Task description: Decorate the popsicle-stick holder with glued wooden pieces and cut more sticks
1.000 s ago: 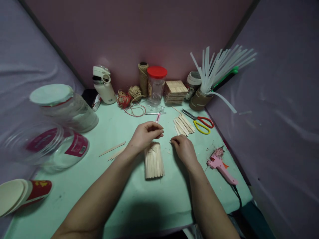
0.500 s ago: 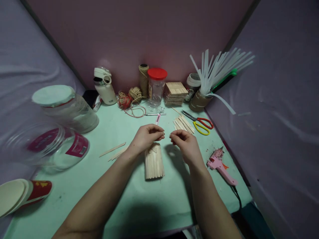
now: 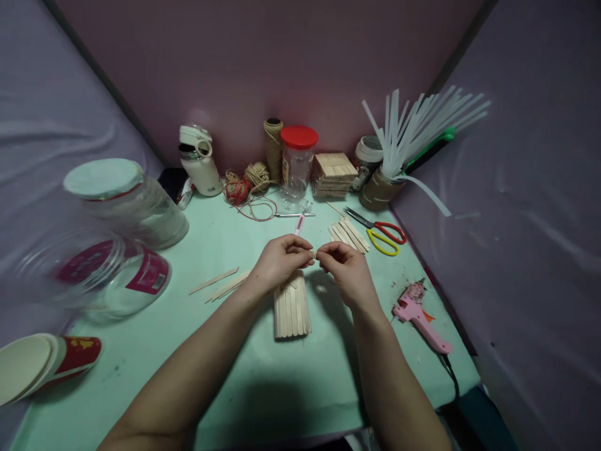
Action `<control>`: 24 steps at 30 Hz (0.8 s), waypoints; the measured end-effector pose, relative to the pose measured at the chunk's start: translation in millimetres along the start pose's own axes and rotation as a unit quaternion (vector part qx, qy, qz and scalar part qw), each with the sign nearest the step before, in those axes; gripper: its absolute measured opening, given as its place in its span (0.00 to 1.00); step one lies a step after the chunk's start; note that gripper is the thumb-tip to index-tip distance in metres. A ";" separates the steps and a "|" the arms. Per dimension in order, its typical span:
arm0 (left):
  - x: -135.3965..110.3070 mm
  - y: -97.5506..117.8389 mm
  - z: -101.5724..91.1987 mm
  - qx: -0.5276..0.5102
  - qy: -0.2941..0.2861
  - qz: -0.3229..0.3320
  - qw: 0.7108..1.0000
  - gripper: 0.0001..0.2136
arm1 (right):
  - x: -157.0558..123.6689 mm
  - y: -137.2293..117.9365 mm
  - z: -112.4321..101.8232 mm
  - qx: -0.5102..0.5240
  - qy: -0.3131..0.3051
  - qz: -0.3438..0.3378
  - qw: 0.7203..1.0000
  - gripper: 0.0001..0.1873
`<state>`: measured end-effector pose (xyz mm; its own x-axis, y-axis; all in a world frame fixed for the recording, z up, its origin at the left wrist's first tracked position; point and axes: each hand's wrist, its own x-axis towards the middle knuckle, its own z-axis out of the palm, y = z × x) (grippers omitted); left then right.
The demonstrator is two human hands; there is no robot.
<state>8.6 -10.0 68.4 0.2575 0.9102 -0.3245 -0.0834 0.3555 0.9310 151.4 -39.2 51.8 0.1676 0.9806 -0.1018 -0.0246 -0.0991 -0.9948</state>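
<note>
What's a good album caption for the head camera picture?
Left hand and right hand close together by a wooden stick panel, pink glue gun at right.

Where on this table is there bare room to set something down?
Near side of the stick panel, between the left forearm and right forearm; also from the left forearm across to the paper cups. It's crowded along the back, from the cream flask to the brown tube of white strips.
</note>
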 end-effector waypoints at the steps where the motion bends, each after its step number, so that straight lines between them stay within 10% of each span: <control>1: 0.1 -0.3 0.2 0.000 0.001 0.001 1.000 0.07 | -0.3 0.2 0.1 -0.003 0.002 0.001 1.000 0.04; 24: 1.9 -4.5 -3.0 0.051 -0.014 0.036 0.998 0.06 | -2.2 3.7 0.8 -0.012 0.012 -0.003 1.000 0.06</control>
<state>6.6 -9.2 63.1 0.2807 0.9258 -0.2530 -0.0040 0.2647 0.9643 150.2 -41.5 48.3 0.1907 0.9770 -0.0955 -0.0008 -0.0972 -0.9953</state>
